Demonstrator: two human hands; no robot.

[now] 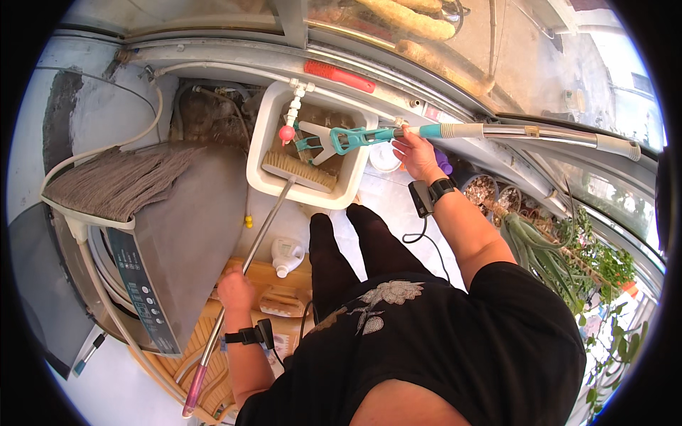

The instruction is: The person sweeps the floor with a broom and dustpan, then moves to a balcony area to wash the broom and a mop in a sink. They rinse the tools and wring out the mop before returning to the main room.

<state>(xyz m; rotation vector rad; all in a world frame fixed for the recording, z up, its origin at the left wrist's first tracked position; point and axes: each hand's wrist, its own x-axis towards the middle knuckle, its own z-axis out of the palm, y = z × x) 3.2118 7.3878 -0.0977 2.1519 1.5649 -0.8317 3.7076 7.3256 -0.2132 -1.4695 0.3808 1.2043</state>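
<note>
My left hand (235,290) is closed around the metal pole of a long-handled brush (299,175), whose pale bristles lie in the white plastic sink (314,201). A squeeze mop (458,130) with a teal and white mechanism reaches from the sink out to the right. At its teal part, my right hand (416,152) holds the metal pole with thumb and fingers. Whatever the mop's head touches is partly hidden in the sink. A white tap with a red ball-shaped end (286,133) hangs over the basin, beside the mop's white frame.
A washing machine (205,213) stands at left with a grey flat mop (122,181) on it. A white detergent bottle (287,255) is near my feet, by wooden furniture. A red-handled tool (341,76) lies on the window ledge. Potted plants (533,250) line the right.
</note>
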